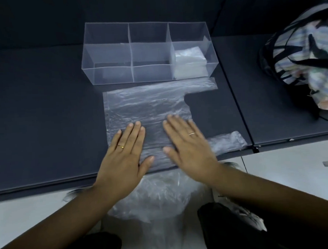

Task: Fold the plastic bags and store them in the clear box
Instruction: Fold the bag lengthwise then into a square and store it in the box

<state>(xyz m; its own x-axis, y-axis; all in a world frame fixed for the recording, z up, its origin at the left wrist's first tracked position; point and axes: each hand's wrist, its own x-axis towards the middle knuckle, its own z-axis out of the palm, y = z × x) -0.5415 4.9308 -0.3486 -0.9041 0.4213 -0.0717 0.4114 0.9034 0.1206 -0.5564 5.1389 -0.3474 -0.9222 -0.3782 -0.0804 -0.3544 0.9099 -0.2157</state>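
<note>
A clear plastic bag (145, 106) lies spread flat on the dark table, its two handles pointing right. My left hand (123, 156) and my right hand (186, 144) both rest palm down on the bag's near part, fingers straight and holding nothing. Behind the bag stands the clear box (108, 74) with three compartments. Folded white bags (190, 63) fill its right compartment; the middle and left ones look bare. A loose heap of more clear bags (158, 196) hangs below the table edge in front of me.
A striped mesh bag (303, 61) stuffed with cloth sits at the far right on the adjoining table panel. A seam (239, 109) runs between the two panels. The table's front edge (49, 187) crosses below my wrists, with pale floor beneath.
</note>
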